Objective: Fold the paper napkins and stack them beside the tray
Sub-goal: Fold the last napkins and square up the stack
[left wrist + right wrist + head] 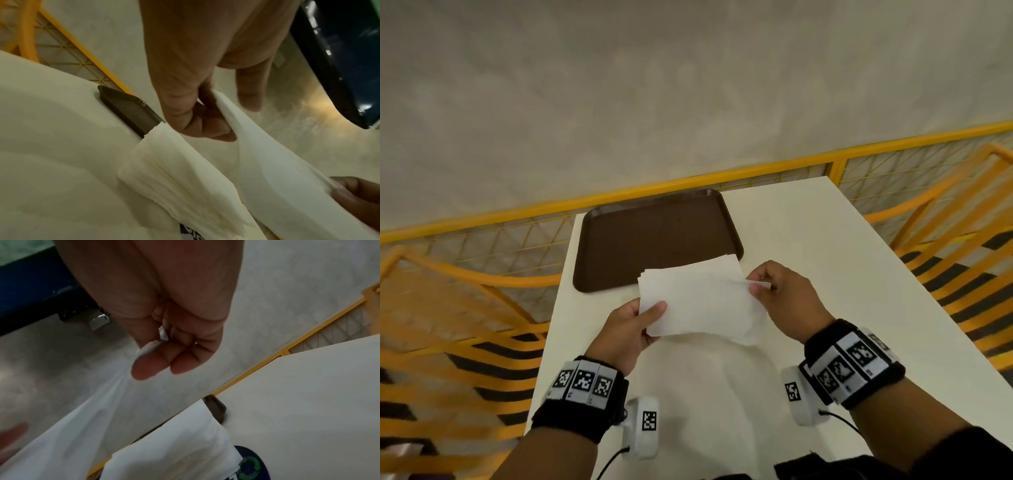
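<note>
A white paper napkin (698, 301) hangs stretched between my two hands above the white table (825, 240). My left hand (650, 315) pinches its left edge, thumb on top; the pinch (205, 113) shows close up in the left wrist view. At the napkin's right corner my right hand (755, 286) pinches it between thumb and forefinger (156, 344). Under the held napkin (277, 170) lies a loose pile of napkins (174, 186) on the table, also seen in the right wrist view (174, 443). The brown tray (654, 236) lies just beyond, at the table's far left.
A yellow mesh railing (722, 178) runs behind the table. Yellow slatted seats stand to the right (962, 240) and to the left (448, 308). A blue printed wrapper with a green recycling mark (251, 465) lies partly under the pile. Bare tabletop lies right of the tray.
</note>
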A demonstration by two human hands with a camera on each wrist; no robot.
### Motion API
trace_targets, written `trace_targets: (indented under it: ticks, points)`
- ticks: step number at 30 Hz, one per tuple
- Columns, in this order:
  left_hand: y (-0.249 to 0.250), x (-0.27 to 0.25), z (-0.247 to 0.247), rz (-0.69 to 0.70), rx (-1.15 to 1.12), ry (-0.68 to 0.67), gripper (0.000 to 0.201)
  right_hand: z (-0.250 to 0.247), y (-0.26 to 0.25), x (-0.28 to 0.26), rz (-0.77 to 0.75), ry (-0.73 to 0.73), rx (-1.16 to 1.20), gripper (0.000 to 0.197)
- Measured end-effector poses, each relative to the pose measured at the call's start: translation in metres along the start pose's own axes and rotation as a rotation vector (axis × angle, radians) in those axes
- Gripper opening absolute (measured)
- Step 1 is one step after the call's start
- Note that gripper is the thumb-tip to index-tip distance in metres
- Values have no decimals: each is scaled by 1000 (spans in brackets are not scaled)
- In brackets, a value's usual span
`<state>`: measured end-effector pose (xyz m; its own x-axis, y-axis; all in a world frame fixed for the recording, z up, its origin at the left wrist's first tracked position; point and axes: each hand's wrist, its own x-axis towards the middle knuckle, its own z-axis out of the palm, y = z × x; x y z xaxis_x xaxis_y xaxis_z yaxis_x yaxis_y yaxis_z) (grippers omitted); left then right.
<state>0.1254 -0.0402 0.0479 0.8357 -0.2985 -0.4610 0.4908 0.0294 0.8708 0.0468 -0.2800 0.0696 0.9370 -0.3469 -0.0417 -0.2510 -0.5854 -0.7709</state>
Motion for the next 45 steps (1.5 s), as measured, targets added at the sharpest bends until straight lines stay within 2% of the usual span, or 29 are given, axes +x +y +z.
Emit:
trace_targets:
  ticks: [3, 8, 12, 14, 16, 18, 20, 22, 24, 25, 27, 28, 30, 32, 33, 34, 37, 38, 39, 40, 42, 44, 45]
  points:
    - [3, 18, 2, -58, -21, 45, 17, 8, -2, 25, -43, -48, -65, 10]
    - [-4, 51, -3, -69, 121, 176, 11, 19, -4, 60, -15, -46, -56, 7]
    - [-14, 72, -3, -101, 124, 287, 7, 32, -2, 67, 9, 35, -51, 29]
    - [-20, 82, -3, -132, 129, 325, 9, 38, 3, 62, 31, 66, -65, 29]
    - [-26, 88, -4, -148, 173, 368, 6, 43, 13, 51, 47, -3, -140, 20]
    - [-31, 92, -5, -151, 206, 391, 8, 49, 25, 33, 71, -183, -270, 16]
    - [-30, 91, -5, -146, 231, 401, 12, 57, 37, 13, 87, -390, -431, 31]
    - [-26, 87, -4, -127, 320, 404, 31, 66, 48, -6, 145, -508, -523, 58]
    - [-22, 79, -4, -73, 463, 454, 44, 74, 53, -23, 203, -529, -561, 73]
    - [-20, 73, -5, -53, 526, 500, 50, 78, 54, -30, 209, -519, -594, 74]
    - [-19, 58, -8, -32, 621, 551, 60, 84, 56, -40, 202, -488, -650, 66]
    - [-21, 52, -12, -22, 660, 548, 58, 86, 56, -43, 209, -479, -646, 61]
    - [-32, 37, -20, -17, 773, 462, 43, 87, 57, -45, 233, -488, -614, 50]
    - [-47, 20, -28, -16, 949, 290, 28, 85, 56, -46, 195, -520, -600, 31]
    - [-54, 11, -31, 4, 1002, 209, 28, 84, 55, -46, 152, -530, -588, 22]
    - [-61, 3, -34, 39, 1011, 136, 35, 82, 54, -47, 112, -535, -562, 16]
    - [-67, -14, -38, 147, 974, -23, 91, 68, 42, -47, -64, -496, -486, 7]
    - [-65, -18, -38, 166, 982, -58, 103, 60, 34, -47, -135, -480, -465, 14]
    - [-61, -22, -36, 182, 979, -80, 106, 52, 26, -48, -207, -475, -445, 21]
    - [-57, -25, -34, 211, 945, -90, 99, 43, 15, -48, -259, -480, -429, 27]
    - [-45, -33, -29, 295, 845, -96, 59, 23, -7, -50, -331, -480, -390, 31]
    - [-30, -43, -24, 366, 724, -102, 25, 3, -24, -52, -343, -405, -278, 22]
    - [-20, -49, -22, 379, 636, -116, 17, -9, -31, -53, -318, -352, -192, 20]
